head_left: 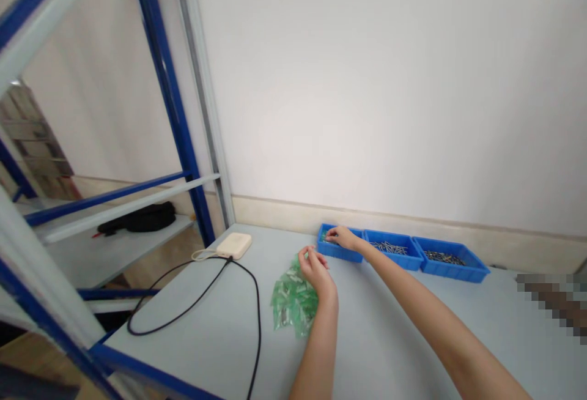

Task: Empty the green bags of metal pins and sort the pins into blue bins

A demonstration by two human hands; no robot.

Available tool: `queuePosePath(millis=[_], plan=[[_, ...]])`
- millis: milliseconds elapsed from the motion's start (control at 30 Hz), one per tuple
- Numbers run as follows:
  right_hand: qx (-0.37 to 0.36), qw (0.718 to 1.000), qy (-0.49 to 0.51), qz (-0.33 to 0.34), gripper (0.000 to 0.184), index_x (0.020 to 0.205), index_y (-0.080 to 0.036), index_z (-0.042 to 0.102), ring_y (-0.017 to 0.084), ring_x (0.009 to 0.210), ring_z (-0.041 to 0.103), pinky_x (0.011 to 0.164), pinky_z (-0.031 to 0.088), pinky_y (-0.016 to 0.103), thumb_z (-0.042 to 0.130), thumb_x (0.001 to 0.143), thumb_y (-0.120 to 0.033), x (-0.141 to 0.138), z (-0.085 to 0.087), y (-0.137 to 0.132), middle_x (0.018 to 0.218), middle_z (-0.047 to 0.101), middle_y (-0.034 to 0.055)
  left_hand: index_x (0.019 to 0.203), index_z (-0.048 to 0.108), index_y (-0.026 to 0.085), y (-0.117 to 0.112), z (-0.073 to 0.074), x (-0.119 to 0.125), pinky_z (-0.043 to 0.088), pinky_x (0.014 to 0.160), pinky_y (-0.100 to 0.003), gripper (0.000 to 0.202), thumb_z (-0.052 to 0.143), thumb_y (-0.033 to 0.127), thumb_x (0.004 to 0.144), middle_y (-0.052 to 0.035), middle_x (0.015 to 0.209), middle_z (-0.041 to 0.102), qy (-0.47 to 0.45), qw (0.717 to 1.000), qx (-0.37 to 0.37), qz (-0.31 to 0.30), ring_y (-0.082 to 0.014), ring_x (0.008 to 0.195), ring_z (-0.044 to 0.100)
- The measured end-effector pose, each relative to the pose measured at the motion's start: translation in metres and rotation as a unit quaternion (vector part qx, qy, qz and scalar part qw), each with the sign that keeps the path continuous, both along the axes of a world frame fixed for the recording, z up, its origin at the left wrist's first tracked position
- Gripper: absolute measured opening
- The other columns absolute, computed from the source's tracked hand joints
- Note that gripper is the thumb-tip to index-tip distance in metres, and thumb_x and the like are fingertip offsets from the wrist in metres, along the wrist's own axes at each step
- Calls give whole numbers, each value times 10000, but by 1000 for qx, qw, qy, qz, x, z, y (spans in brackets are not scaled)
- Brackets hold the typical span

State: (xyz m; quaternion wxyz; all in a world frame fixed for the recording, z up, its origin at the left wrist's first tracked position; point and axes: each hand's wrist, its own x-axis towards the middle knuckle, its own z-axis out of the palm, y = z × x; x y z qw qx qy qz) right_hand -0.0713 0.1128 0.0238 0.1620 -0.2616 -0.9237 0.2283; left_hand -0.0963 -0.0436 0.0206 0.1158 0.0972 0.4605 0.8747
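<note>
My left hand is raised just over a pile of green-tinted plastic bags, its fingers curled together. Whatever those fingers hold, if anything, is too small to tell. Small metal pieces show inside some of the bags. My right hand reaches into the leftmost blue bin, fingertips closed and pointing down among small greenish contents; what they grip is hidden. Beside it stand a middle blue bin with long thin metal screws or pins and a right blue bin with short metal fasteners.
A cream-coloured square device lies at the table's back left, with a black cable looping forward over the grey table. Blue and white rack posts rise at left. A black item rests on another shelf.
</note>
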Motion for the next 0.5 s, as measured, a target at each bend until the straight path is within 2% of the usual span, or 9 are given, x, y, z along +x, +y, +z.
queuePosePath(millis=[100, 233, 400, 500], plan=[[7, 1000, -15, 15, 221, 859, -160, 729, 176, 822, 643, 786, 463, 267, 515, 824, -205, 3, -2, 4, 893, 728, 47, 796, 470, 179, 2, 0, 1, 278, 388, -184, 216, 461, 389, 745, 100, 432, 392, -1, 1000, -11, -6, -71, 363, 360], [26, 999, -21, 2, 201, 896, -183, 730, 197, 913, 634, 824, 446, 267, 560, 788, -170, 7, -3, 4, 971, 715, 59, 783, 466, 180, 4, -3, 0, 269, 387, -183, 217, 465, 392, 734, 107, 425, 380, -7, 1000, -14, -10, -66, 350, 349], [50, 997, -25, -59, 314, 1034, -174, 672, 198, 810, 631, 728, 453, 277, 653, 721, -180, 7, -2, -2, 921, 700, 67, 780, 465, 181, 5, -7, -2, 272, 390, -181, 201, 460, 376, 733, 107, 428, 391, -12, 1000, -21, -13, -65, 349, 347], [61, 993, -29, -95, 262, 957, -174, 676, 178, 740, 621, 661, 437, 254, 686, 697, -202, 8, 1, -8, 861, 695, 51, 782, 469, 180, 5, -7, -3, 272, 388, -180, 185, 457, 359, 739, 105, 423, 396, -14, 1000, -27, -9, -69, 352, 352]])
